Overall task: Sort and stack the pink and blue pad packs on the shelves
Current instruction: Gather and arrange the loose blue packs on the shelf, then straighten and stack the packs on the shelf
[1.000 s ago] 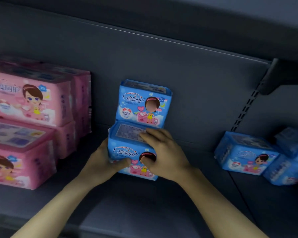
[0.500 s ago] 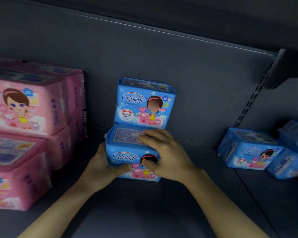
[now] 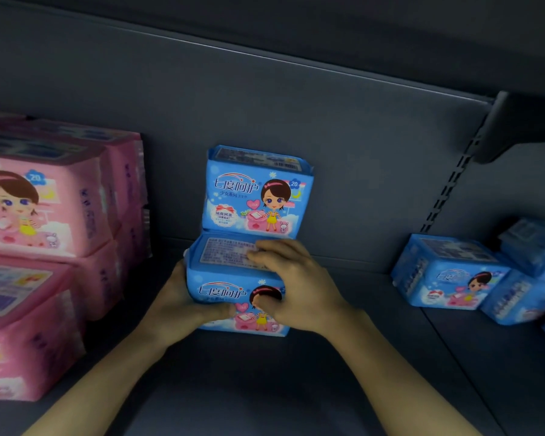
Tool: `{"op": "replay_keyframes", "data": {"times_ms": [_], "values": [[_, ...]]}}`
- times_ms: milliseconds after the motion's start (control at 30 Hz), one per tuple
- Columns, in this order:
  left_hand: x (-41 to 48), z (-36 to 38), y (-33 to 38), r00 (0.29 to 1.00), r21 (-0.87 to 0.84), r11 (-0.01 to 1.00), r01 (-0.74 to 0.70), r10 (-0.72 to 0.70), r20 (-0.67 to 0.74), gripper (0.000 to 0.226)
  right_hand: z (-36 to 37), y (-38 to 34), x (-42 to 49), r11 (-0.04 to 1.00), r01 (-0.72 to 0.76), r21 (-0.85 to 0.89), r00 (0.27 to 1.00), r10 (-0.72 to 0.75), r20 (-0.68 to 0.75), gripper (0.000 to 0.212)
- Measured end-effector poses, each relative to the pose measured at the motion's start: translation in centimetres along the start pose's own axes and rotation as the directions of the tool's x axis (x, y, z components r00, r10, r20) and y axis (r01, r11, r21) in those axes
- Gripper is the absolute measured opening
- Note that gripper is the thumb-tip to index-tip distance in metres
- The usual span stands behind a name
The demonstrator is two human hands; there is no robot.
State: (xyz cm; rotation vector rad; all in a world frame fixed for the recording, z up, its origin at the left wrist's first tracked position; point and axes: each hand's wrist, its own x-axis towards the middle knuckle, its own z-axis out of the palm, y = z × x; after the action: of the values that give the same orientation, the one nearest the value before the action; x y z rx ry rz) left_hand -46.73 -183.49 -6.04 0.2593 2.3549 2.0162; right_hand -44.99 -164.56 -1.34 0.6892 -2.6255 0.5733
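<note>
Both the left hand and the right hand grip the front blue pack on the shelf, with another blue pack standing just behind them.

Stacked packs at left; front pack at centre, rear pack just behind; loose packs at right

I'm seeing the near pack showing blue, with a brown-haired cartoon girl in a yellow dress, a pink heart and white clouds; its top is carrying a pale label. The far pack is wearing the same blue print. The left packs are showing that girl on pink. The right packs are showing blue. The shelf is looking dark grey.
</note>
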Motion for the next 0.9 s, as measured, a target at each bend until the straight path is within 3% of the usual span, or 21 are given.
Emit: {"op": "replay_keyframes", "data": {"times_ms": [100, 267, 367, 467, 667, 900], "values": [[0.1, -0.1, -0.1, 1.000, 0.007, 1.000, 0.010, -0.010, 0.000, 0.087, -0.2, -0.3, 0.2, 0.999, -0.049, -0.008, 0.998, 0.049, 0.036, 0.055], [-0.4, -0.2, 0.3, 0.998, 0.095, 0.995, 0.036, -0.031, -0.054, 0.109, -0.7, -1.0, 0.2, 0.993, -0.091, -0.070, 0.990, 0.098, 0.101, 0.056], [-1.5, 0.2, 1.7, 0.988, 0.290, 0.957, 0.026, 0.020, -0.155, 0.105, -1.1, -1.5, 0.0, 0.984, -0.084, -0.157, 0.983, 0.108, 0.147, 0.057], [-2.7, 0.1, 3.4, 0.976, 0.533, 0.846, -0.001, 0.118, -0.185, 0.107, -1.9, -1.6, -0.7, 0.981, -0.107, -0.163, 0.977, 0.134, 0.166, 0.061], [-4.5, 1.1, 7.2, 0.932, 0.728, 0.659, -0.189, 0.353, -0.078, 0.079, -4.9, -0.6, -3.5, 0.967, -0.211, -0.143, 0.960, 0.233, 0.153, 0.063], [-5.7, 8.0, 9.7, 0.939, 0.725, 0.624, -0.292, 0.331, 0.093, 0.065, -8.9, 1.9, -8.6, 0.936, -0.319, -0.151, 0.924, 0.343, 0.171, 0.063]]}}
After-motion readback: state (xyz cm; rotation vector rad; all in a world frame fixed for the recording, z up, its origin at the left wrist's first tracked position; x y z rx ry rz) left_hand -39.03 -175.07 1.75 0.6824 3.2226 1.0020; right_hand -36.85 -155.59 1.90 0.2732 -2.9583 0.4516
